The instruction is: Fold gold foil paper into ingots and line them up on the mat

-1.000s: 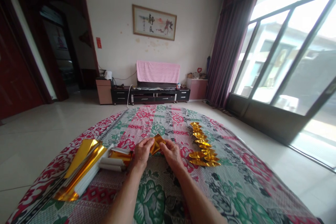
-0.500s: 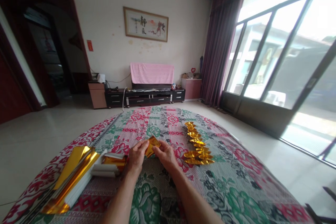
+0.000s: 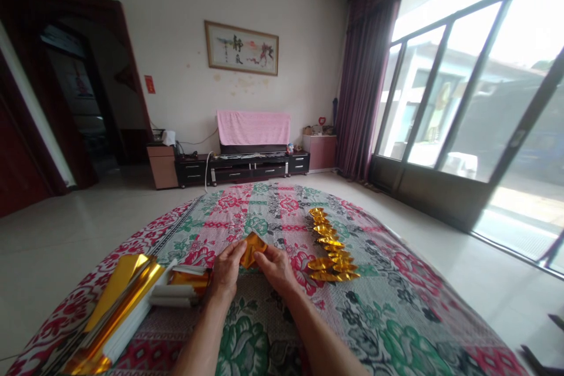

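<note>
My left hand [image 3: 227,270] and my right hand [image 3: 275,265] both pinch a small folded piece of gold foil paper [image 3: 252,247] just above the flowered cloth [image 3: 396,317]. Fingers of each hand are closed on the foil's edges. To the right lies a row of several folded gold foil shapes [image 3: 331,247]. To the left lies a stack of gold foil sheets [image 3: 118,299] with white backs, and a smaller bundle of rolled sheets [image 3: 183,285] beside my left wrist.
The flowered cloth covers a low surface on a tiled floor [image 3: 53,241]. A dark TV cabinet [image 3: 251,165] with a pink cover stands at the far wall. Large glass doors [image 3: 476,106] and a purple curtain [image 3: 363,76] are on the right. A doorway [image 3: 79,106] is on the left.
The head view has shifted slightly. Both hands have stayed together on the gold foil piece, which now looks folded narrower than a second ago.
</note>
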{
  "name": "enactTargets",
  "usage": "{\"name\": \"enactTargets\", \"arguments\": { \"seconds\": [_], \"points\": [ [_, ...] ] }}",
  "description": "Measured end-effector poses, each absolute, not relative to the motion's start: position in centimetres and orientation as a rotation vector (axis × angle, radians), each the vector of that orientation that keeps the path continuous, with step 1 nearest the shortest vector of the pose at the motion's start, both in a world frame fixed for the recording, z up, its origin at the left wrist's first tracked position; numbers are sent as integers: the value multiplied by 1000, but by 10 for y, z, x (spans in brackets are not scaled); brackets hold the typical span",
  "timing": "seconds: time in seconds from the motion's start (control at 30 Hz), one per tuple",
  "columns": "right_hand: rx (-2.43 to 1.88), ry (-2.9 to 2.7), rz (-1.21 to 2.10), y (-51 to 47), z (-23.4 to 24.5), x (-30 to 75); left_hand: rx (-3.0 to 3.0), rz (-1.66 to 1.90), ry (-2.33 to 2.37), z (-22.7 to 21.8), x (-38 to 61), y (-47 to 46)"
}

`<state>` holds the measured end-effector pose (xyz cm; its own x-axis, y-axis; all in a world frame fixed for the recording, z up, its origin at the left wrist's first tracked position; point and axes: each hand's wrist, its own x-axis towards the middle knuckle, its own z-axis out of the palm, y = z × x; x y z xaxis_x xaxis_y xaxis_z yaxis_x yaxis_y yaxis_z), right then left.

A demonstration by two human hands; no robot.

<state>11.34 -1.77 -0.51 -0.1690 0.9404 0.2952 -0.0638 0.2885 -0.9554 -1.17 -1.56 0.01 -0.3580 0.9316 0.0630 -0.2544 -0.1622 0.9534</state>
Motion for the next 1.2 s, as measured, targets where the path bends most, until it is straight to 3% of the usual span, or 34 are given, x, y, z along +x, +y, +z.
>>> {"name": "enactTargets", "arguments": {
  "seconds": [1.2],
  "points": [
    [-797,-1623,1055,-26,0,112,827,1669,1122,-3,-15,-14]
  ]
}}
